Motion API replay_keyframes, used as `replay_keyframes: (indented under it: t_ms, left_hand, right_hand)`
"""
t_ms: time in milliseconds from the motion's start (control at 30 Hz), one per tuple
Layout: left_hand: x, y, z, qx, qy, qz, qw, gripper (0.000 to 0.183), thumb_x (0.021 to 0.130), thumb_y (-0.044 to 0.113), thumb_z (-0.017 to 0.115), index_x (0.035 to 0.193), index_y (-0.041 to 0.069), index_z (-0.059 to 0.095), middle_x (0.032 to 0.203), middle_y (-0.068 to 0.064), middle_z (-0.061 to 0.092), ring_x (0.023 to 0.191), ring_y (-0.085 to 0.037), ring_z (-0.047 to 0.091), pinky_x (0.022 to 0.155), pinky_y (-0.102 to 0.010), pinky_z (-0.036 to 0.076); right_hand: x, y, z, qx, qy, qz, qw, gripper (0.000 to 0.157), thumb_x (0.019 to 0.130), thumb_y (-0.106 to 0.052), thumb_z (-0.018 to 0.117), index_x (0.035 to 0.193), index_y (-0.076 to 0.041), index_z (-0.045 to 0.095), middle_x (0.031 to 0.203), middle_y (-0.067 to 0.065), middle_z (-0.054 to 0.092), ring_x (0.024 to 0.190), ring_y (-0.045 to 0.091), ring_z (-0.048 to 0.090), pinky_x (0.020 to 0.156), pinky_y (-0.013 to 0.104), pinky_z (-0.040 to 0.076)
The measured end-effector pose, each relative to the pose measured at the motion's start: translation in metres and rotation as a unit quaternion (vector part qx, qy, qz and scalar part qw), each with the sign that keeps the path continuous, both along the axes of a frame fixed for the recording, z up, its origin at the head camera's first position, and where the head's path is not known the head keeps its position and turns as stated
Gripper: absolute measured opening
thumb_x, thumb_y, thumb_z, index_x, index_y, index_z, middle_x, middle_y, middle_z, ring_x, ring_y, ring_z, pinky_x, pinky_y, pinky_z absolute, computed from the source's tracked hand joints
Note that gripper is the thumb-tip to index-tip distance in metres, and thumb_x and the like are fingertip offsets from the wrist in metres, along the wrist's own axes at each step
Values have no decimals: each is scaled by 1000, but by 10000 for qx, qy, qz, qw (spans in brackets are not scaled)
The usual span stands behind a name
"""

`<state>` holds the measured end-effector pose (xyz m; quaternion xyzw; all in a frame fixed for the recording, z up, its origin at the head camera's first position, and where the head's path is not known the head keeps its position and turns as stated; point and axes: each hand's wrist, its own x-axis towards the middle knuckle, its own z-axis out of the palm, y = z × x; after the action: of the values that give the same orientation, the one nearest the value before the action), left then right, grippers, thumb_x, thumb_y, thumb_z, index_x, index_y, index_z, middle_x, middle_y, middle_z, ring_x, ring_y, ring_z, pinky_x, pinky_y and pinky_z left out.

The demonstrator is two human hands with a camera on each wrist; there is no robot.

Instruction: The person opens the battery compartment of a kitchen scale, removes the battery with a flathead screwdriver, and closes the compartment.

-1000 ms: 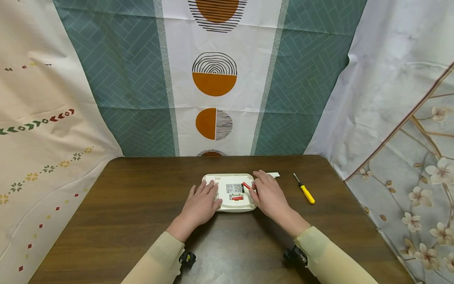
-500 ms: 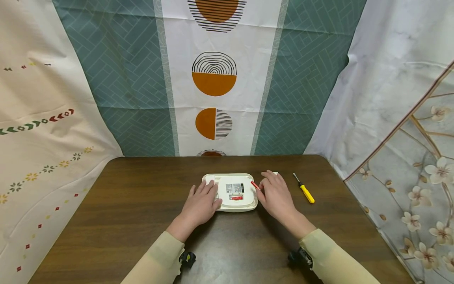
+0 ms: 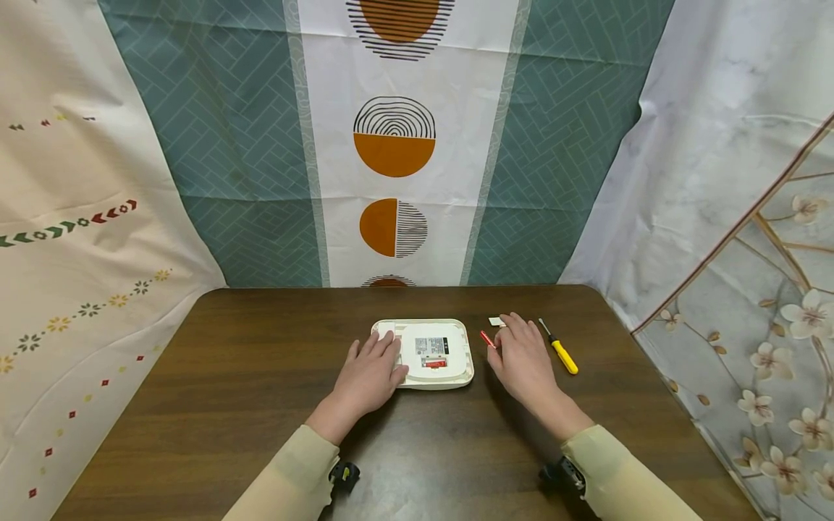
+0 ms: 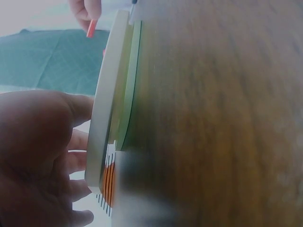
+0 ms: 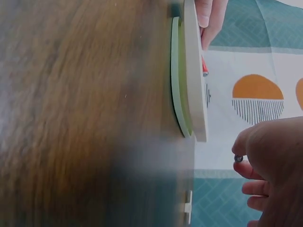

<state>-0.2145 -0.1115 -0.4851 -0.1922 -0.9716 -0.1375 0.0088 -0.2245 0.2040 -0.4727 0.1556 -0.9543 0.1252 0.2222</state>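
Note:
A flat, white, rounded-rectangular device lies on the table, its labelled face up. One red battery sits in the small compartment of that face. My left hand rests on the device's left end with its fingers fairly straight. To the right of the device, my right hand pinches another red battery between thumb and finger, above the table. The end of this held battery shows in the right wrist view. Behind the right fingers lies a small white piece, partly hidden.
A screwdriver with a yellow handle lies to the right of my right hand. The brown wooden table ends at the back against a hanging patterned cloth. Cloths also hang at both sides.
My right hand has moved right, from above the device to beside it, carrying the red battery. The left hand has stayed on the device.

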Motion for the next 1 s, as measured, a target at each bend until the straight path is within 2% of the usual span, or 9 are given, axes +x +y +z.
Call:
replay_keyframes:
  t_ms: [533,833,1000]
  left_hand:
    - [2,0,2,33,-18,18,10000,62,116,41,58,166,5,49,175,-16,40,164,-43,29,129,-70,22]
    - [1,1,1,3,-21,23,10000,62,116,42,57,166,5,49,175,-16,39,164,-42,29,129,-69,22]
    - [1,1,1,6,-19,23,10000,62,116,41,57,166,5,49,175,-16,39,164,-42,29,129,-69,22]
  right_hand:
    - [2,30,-4,26,176,-404,9990,19,95,-9,74,83,-6,60,140,30,65,145,51,51,121,72,34]
    - [1,39,-5,296,-299,-775,9961,18,98,-11,71,85,-4,61,142,30,63,148,51,47,122,74,31]
    - [0,43,-6,564,-488,-894,9932,19,100,-14,70,93,3,64,142,31,62,149,51,45,122,74,31]
